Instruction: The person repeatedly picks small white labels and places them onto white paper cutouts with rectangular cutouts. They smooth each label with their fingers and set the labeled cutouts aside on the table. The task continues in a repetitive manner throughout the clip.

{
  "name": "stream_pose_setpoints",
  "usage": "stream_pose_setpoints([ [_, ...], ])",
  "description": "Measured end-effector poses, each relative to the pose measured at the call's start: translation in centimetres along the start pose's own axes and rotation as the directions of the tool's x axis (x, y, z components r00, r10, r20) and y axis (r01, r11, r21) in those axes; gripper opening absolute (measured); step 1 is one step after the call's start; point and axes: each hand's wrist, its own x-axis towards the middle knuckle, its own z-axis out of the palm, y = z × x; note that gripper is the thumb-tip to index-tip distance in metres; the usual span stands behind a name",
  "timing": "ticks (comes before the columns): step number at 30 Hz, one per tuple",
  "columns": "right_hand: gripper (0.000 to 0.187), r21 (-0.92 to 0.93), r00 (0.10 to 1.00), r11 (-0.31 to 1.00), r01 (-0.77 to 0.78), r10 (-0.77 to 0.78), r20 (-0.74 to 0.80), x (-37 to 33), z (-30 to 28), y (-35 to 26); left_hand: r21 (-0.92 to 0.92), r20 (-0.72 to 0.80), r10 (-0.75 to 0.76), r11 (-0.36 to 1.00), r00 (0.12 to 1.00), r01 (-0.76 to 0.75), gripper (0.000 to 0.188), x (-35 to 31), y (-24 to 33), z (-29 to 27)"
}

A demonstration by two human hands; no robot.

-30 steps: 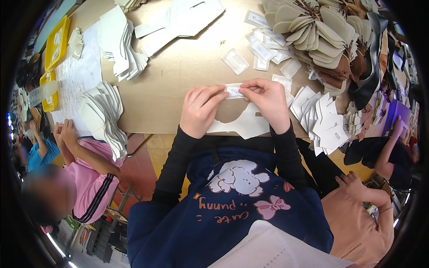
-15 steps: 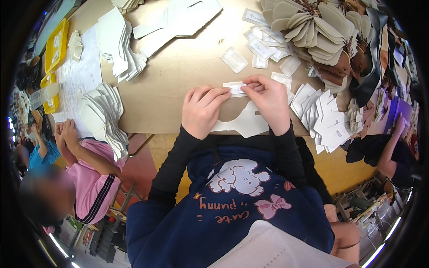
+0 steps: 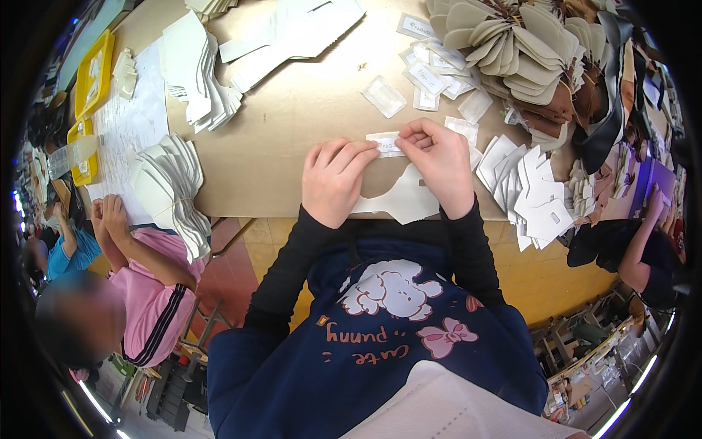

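Observation:
Between my hands is a small white rectangular label (image 3: 385, 144) with print on its face. Its left end is pinched by the fingertips of my left hand (image 3: 334, 179), whose fingers are bent. The thumb and forefinger of my right hand (image 3: 444, 164) grip the other end. Below the label, at the table's near edge, lies a white cut piece (image 3: 406, 199) with a curved outline. My right hand partly covers that piece. Loose labels (image 3: 425, 77) like the held one are scattered beyond my right hand, some overlapping.
White cut pieces lie fanned at right (image 3: 523, 186) and stacked at left (image 3: 170, 186). More large white pieces (image 3: 292, 44) are at the back. Beige-and-brown bundled pieces (image 3: 526, 55) heap at the far right. Yellow trays (image 3: 107, 55) stand far left. A co-worker in pink (image 3: 164, 285) sits at left.
My left hand has shifted very slightly to the right. Both hands keep hold of the label, and the surrounding pieces stay where they were.

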Motion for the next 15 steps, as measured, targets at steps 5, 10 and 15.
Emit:
stream_pose_setpoints([
  [5,0.016,-0.080,1.000,0.997,0.013,-0.015,-0.022,-0.2,0.4,-0.1,-0.006,0.016,-0.007,1.000,1.000,0.007,0.026,-0.2,0.0,0.0],
  [10,0.035,-0.344,0.956,0.906,0.246,-0.285,-0.068,-1.7,0.9,-0.1,-0.046,0.024,-0.014,0.999,1.000,0.015,0.025,-0.3,-0.2,-0.2],
  [15,0.045,-0.600,0.876,0.689,0.406,-0.480,0.041,-4.5,2.4,1.4,-0.027,-0.001,0.003,1.000,1.000,-0.003,0.024,-0.4,-0.1,-0.1],
])
